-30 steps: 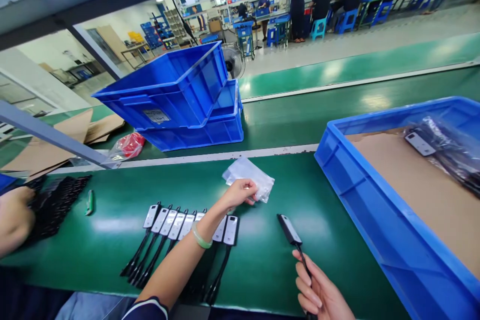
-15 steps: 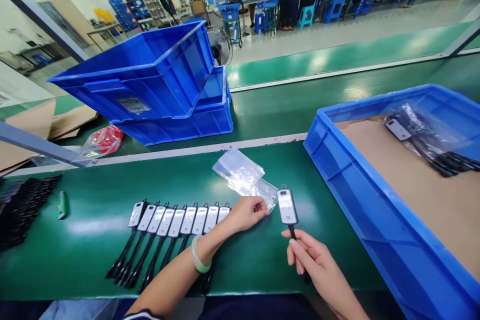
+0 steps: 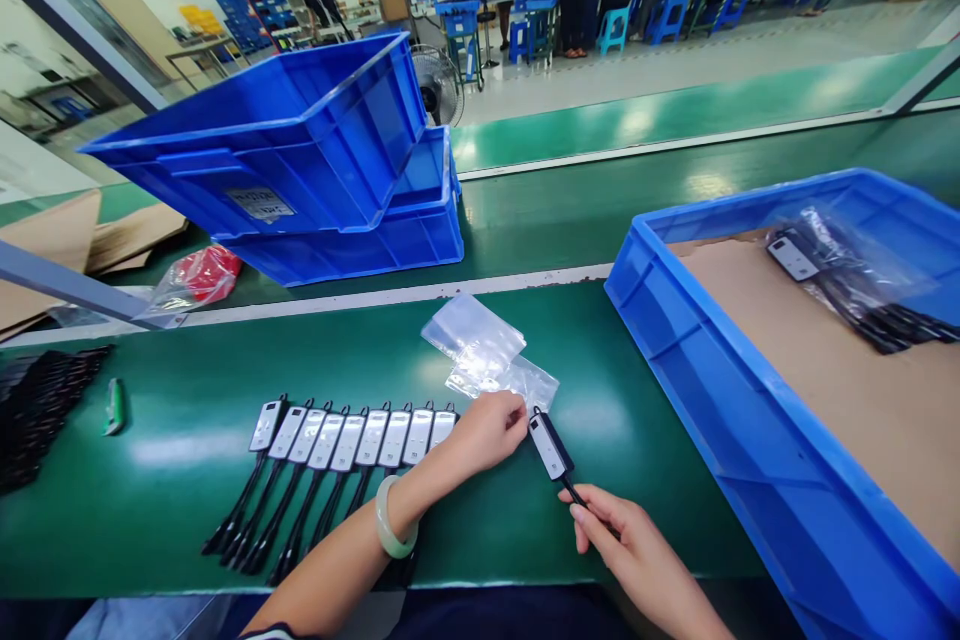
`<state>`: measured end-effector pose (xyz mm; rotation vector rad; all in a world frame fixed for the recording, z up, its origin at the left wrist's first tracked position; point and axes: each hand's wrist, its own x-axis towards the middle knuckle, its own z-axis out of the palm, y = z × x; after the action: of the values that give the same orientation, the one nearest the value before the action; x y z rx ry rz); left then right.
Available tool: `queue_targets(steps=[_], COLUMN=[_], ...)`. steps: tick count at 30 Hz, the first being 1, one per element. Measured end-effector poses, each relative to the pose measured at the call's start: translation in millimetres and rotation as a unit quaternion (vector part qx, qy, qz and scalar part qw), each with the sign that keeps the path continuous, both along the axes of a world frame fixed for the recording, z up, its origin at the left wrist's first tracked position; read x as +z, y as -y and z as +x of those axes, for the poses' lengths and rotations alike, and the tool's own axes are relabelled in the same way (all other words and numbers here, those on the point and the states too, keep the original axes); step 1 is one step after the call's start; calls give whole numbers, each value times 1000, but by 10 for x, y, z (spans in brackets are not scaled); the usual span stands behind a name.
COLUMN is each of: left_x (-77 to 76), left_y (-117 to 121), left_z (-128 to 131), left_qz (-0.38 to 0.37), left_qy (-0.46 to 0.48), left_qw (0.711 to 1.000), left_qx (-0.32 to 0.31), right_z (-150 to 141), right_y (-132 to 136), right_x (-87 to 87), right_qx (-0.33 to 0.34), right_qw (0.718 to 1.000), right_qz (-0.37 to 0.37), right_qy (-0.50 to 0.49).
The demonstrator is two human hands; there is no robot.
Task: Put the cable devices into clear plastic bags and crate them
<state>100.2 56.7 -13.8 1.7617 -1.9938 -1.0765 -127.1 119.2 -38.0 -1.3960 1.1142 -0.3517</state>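
Observation:
My right hand grips the black cable of a small black device with a white label, held tilted just above the green belt. My left hand, with a pale green bangle on the wrist, pinches the near edge of a clear plastic bag right beside the device's head. A second clear bag lies just behind it. Several identical labelled devices lie side by side in a row to the left of my left hand, cables trailing toward me.
A large blue crate lined with cardboard stands at the right, holding bagged devices. Two stacked blue crates sit behind the belt. A red bagged item, a green pen-like tool and a black pile lie at left. People work far behind.
My right hand has tipped the device leftward and lowered it toward my left hand, which keeps its pinch on the bag. The view has settled lower since a second ago.

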Motion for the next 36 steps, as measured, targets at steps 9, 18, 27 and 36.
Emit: queue_targets(steps=[9,18,27,36], left_x=[126,-38,86,19], left_y=[-126,-283,-199,-358], left_z=[-31,-349,10,-400], left_qz=[-11,-39,-43,-77], left_qy=[126,289,33,284], left_qw=[992,954,995,955], left_qx=[-20,-69,83,-46], right_z=[-97,-130,-113,41], right_y=[13,-72,-47,103], right_x=[113,121,167,239], right_qx=[-60,-48,-71,-96], right_qw=[995,994,983,962], right_qz=[73,86,115,146], right_qy=[46,46,128,208])
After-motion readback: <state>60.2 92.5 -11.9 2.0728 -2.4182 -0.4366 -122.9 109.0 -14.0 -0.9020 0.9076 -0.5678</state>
